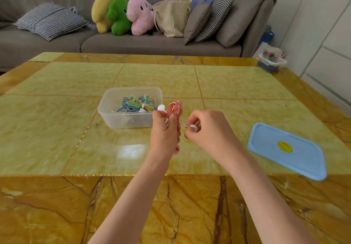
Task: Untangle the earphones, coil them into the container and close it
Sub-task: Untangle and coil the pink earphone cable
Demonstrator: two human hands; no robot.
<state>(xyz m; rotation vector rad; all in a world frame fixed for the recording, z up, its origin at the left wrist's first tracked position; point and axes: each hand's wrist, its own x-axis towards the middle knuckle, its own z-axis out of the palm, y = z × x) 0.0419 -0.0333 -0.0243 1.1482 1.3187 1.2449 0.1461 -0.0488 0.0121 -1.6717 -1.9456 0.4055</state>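
Pink-and-white earphones [174,109] are held coiled over the yellow marble bench [57,129], just right of the open container [131,118].

Head view: the left hand [165,129] has its fingers curled round the bundle of loops, which rises above the fist, with one white earbud poking out at its top left and a little cord showing below the palm. The right hand [207,129] pinches a white piece on a short strand running across from the bundle. Inside the clear container lie more coiled earphones [135,105] in blue, yellow and green. The blue lid [286,150] rests flat on the bench well to the right, near its edge. A grey sofa [133,44] with plush toys [121,14] stands behind.
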